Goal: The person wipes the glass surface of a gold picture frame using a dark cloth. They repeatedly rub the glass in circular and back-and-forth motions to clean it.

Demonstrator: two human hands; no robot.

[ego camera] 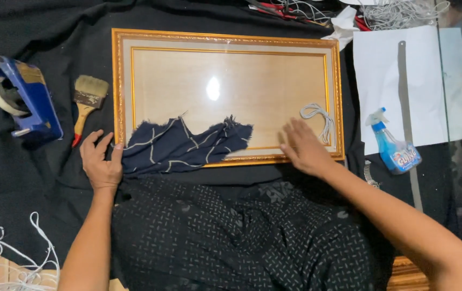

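Hands (pixel 101 161) (pixel 303 148) flat on gilt frame (pixel 225 37), long axis left-right.

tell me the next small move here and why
Probably the left hand should take up the dark blue cloth that it touches: the cloth lies loose across the gold frame's lower edge, while the right hand lies flat there, steadying it.

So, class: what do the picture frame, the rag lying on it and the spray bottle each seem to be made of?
Picture frame: probably wood or moulded resin with a gilt, beaded finish; its glossy panel reflects a light, so likely glass.
Rag: woven dark blue cloth with pale lines, edges frayed.
Spray bottle: clear plastic holding blue liquid, with a white and blue trigger.
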